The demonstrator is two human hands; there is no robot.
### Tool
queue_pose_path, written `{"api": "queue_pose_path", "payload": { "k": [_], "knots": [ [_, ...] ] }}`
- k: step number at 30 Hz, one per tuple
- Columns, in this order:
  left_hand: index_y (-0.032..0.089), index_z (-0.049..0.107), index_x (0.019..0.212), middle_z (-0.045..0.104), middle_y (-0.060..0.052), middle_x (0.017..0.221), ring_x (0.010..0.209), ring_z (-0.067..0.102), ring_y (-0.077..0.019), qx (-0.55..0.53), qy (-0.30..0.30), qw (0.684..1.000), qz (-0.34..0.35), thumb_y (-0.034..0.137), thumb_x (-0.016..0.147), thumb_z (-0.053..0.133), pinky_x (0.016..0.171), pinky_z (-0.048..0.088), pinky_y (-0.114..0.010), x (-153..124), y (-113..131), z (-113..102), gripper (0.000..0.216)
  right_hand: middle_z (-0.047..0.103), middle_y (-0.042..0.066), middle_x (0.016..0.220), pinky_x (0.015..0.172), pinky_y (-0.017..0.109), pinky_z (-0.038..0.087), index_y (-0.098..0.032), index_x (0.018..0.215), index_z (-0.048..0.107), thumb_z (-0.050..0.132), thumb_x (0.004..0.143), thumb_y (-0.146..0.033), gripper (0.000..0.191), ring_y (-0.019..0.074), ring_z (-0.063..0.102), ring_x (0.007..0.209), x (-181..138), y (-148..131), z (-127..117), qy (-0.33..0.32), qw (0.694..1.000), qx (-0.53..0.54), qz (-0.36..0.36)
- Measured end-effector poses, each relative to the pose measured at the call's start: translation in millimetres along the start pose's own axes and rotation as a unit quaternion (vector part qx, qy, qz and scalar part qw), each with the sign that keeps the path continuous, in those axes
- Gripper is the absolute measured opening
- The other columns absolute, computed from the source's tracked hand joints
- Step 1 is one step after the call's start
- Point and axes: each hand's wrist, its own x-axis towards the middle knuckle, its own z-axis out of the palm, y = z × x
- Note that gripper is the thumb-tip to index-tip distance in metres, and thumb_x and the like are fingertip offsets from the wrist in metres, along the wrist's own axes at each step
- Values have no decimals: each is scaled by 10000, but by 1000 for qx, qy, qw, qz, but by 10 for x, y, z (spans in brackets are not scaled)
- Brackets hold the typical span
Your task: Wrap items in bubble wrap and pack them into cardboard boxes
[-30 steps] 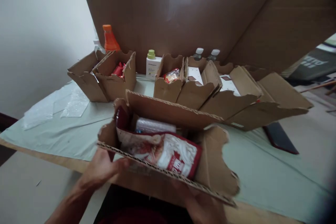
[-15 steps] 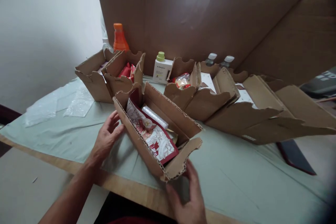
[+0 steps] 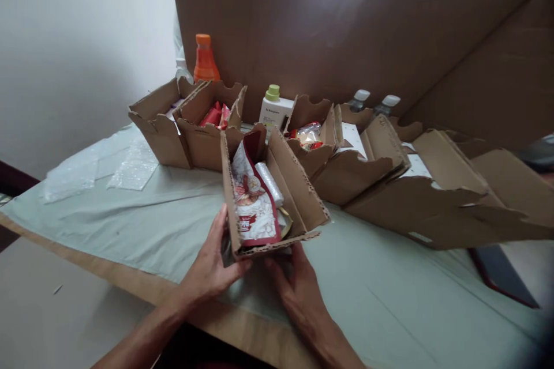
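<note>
Both hands grip the near end of an open cardboard box [image 3: 303,196] that rests on the table, its long axis pointing away from me. My left hand [image 3: 212,268] wraps the box's near-left corner, thumb under the front edge. On the near-right underside sits my right hand [image 3: 298,285], fingers against the cardboard. Inside the box lie a red and white food pouch [image 3: 253,204] and a clear plastic-wrapped roll [image 3: 269,181].
A row of open cardboard boxes [image 3: 203,127] with red packets stands behind, then an orange bottle [image 3: 205,60], a white bottle with a green cap [image 3: 273,108] and two capped bottles [image 3: 372,101]. A tall cardboard sheet [image 3: 346,34] walls the back. Bubble wrap [image 3: 130,167] lies left.
The box went from lifted and tilted toward me to lying on the table, then turned lengthwise away from me. Both hands shifted to its near end.
</note>
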Motion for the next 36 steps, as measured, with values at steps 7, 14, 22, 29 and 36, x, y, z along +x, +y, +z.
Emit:
{"api": "queue_pose_path", "payload": {
  "k": [7,14,22,29,36],
  "knots": [
    [206,380,1584,521,-196,1549,1433,502,-382,53,6,998,39,426,841,759,1184,432,-554,121,-93,-204,863,736,99,1061,858,394,609,-205,1151,595,539,944,-260,221,249,715,958,102,174,-34,-9,982,-152,-116],
    [210,623,1309,734,-102,1211,1110,702,-256,51,30,998,29,369,863,665,953,587,-401,363,-8,-370,475,724,135,1251,988,438,589,-186,1352,569,513,1000,-267,366,269,703,1140,401,278,64,-1,973,-159,-170],
    [209,711,839,618,20,641,567,515,-150,251,121,960,-32,431,758,688,584,369,-278,948,67,-540,237,686,152,1362,1048,456,574,-163,1440,555,537,964,-198,477,271,667,1244,428,483,174,16,954,-192,-228],
    [146,542,1367,711,-35,826,759,669,-200,152,153,975,-56,361,810,609,708,498,-311,1480,-164,-159,601,700,140,1332,1005,434,581,-190,1236,675,555,937,-166,323,259,687,1189,428,433,166,25,952,-197,-234],
    [203,71,1634,566,-226,1423,1335,599,-313,-94,91,991,10,324,756,702,1137,438,-559,1378,-487,174,1088,719,122,1284,971,424,580,-201,1137,702,562,922,-134,266,253,690,1138,445,393,134,1,953,-186,-239]
  ]
}}
